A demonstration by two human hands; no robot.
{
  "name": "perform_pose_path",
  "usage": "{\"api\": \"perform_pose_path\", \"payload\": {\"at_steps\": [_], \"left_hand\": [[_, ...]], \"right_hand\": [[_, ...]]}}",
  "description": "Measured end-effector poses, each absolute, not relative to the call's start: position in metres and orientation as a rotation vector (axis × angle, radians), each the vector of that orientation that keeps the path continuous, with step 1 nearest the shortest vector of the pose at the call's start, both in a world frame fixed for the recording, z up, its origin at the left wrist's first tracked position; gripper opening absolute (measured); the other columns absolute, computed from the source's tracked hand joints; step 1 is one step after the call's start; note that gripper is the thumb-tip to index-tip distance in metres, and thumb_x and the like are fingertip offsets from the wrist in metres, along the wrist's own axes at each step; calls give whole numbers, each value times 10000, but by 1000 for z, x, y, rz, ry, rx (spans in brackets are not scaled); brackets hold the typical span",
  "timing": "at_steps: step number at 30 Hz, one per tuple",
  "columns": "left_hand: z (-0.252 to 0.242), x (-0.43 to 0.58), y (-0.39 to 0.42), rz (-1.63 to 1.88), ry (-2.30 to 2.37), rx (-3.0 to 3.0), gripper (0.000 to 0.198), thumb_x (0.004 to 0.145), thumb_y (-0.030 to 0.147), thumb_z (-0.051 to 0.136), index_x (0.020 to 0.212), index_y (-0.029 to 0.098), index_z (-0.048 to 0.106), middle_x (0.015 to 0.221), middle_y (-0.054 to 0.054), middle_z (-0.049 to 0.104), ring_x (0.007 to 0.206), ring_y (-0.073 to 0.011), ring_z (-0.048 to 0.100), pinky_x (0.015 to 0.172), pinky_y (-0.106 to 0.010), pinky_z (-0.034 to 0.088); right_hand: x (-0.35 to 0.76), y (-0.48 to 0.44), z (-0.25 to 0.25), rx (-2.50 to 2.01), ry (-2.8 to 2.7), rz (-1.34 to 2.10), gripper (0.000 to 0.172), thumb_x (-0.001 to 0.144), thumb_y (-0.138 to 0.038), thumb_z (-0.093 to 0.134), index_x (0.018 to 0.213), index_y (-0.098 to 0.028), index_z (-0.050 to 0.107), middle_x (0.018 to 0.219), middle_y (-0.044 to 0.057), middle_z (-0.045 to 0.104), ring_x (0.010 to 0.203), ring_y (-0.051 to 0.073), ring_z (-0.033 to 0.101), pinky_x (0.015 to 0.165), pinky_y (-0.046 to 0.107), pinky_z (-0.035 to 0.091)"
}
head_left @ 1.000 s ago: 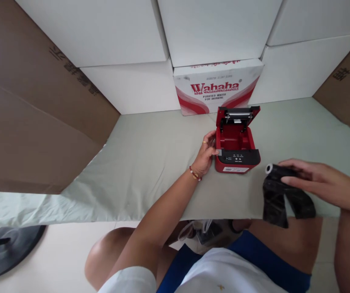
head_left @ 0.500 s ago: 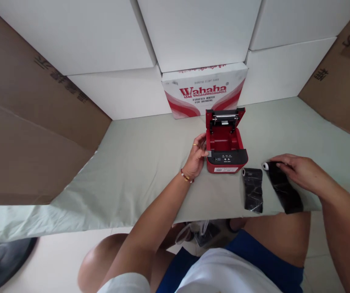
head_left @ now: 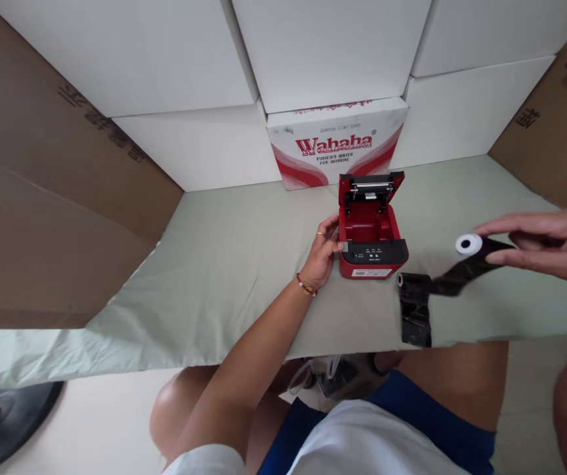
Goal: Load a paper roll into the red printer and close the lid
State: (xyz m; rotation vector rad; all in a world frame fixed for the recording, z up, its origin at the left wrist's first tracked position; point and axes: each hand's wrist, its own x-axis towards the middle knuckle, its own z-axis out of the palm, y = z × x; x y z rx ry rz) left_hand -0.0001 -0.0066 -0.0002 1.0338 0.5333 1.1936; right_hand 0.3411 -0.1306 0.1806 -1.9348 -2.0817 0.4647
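Observation:
A small red printer (head_left: 372,237) with its lid open stands on the pale green table cover (head_left: 244,264). My left hand (head_left: 324,254) rests against the printer's left side, fingers curled on its edge. My right hand (head_left: 553,245) is raised above the table at the right, pinching a white-cored roll in a black wrapper (head_left: 469,245) whose black tail hangs down to the left. A second roll in a black wrapper (head_left: 415,307) lies on the table just right of the printer's front.
A red and white Wahaha carton (head_left: 337,142) stands behind the printer among white boxes (head_left: 313,46). Brown cardboard (head_left: 41,198) walls in the left side and the right corner (head_left: 550,138). The table's front edge runs just past the lying roll. A black round base (head_left: 6,415) sits on the floor at left.
My right hand has lifted one wrapped roll off the table and moved it up and right. The other roll stays on the table. My left hand has stayed on the printer.

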Motion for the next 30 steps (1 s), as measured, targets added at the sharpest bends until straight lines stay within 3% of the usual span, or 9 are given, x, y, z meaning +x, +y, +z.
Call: {"api": "perform_pose_path", "payload": {"at_steps": [3, 4, 7, 10, 14, 17, 22, 27, 30], "left_hand": [[-4, 0, -6, 1196, 539, 1078, 712, 721, 500, 868, 1346, 293, 596, 1562, -74, 581, 1530, -325, 478, 1287, -500, 361], [-5, 0, -7, 1196, 547, 1101, 717, 736, 520, 861, 1359, 298, 584, 1571, -77, 569, 1532, -326, 475, 1287, -504, 364], [-5, -1, -16, 1262, 637, 1218, 702, 841, 596, 779, 1436, 318, 530, 1607, -87, 513, 1560, -328, 439, 1296, -520, 366], [3, -3, -30, 1435, 814, 1492, 630, 977, 609, 638, 1514, 319, 481, 1626, -115, 458, 1560, -328, 425, 1290, -543, 383], [20, -5, -50, 1639, 829, 2050, 522, 1039, 498, 564, 1512, 280, 533, 1478, -144, 559, 1469, -333, 509, 1287, -590, 371], [26, -3, -59, 1677, 703, 2302, 500, 1010, 465, 595, 1471, 273, 593, 1369, -135, 637, 1444, -340, 552, 1257, -580, 405], [23, 2, -65, 1579, 664, 2464, 398, 945, 344, 680, 1342, 325, 679, 1204, -58, 752, 1354, -298, 667, 1290, -566, 377], [25, 4, -65, 1608, 685, 2567, 366, 951, 240, 665, 1309, 311, 687, 1124, -28, 791, 1266, -233, 722, 1285, -507, 417], [27, 6, -66, 1658, 662, 2616, 371, 973, 225, 661, 1339, 282, 681, 1109, -35, 802, 1249, -215, 728, 1284, -477, 430]], "right_hand": [[286, -105, 195, -1663, -2175, 543, 629, 899, -826, 635, 1218, -323, 840, 612, -11, 633, 536, 170, 505, 545, 332, 408], [266, -92, 191, -1583, -2237, 559, 557, 941, -736, 642, 1229, -302, 838, 677, -3, 700, 560, 174, 536, 586, 339, 438], [218, -53, 161, -1546, -2351, 333, 340, 974, -413, 646, 1219, -270, 834, 1093, 55, 846, 900, 255, 738, 809, 374, 532], [202, -23, 131, -1639, -2426, 82, 309, 949, -300, 679, 1217, -262, 828, 1140, 76, 850, 979, 284, 752, 799, 382, 526], [204, -4, 116, -1617, -2541, -48, 271, 949, -261, 687, 1182, -244, 825, 1004, 92, 852, 830, 262, 734, 695, 370, 479], [200, 2, 116, -1656, -2576, -76, 279, 950, -237, 661, 1179, -224, 819, 949, 99, 848, 768, 255, 727, 657, 363, 454], [188, 11, 111, -1717, -2571, -31, 246, 923, -155, 638, 1091, -177, 818, 964, 134, 846, 809, 271, 753, 675, 361, 486], [201, -7, 126, -1423, -2471, 372, 270, 951, -272, 674, 1169, -216, 824, 1192, 109, 839, 1059, 300, 775, 910, 420, 590], [218, -32, 144, -1355, -2093, 592, 263, 1020, -441, 655, 1110, -273, 837, 1065, 46, 846, 861, 232, 774, 808, 389, 611]]}}
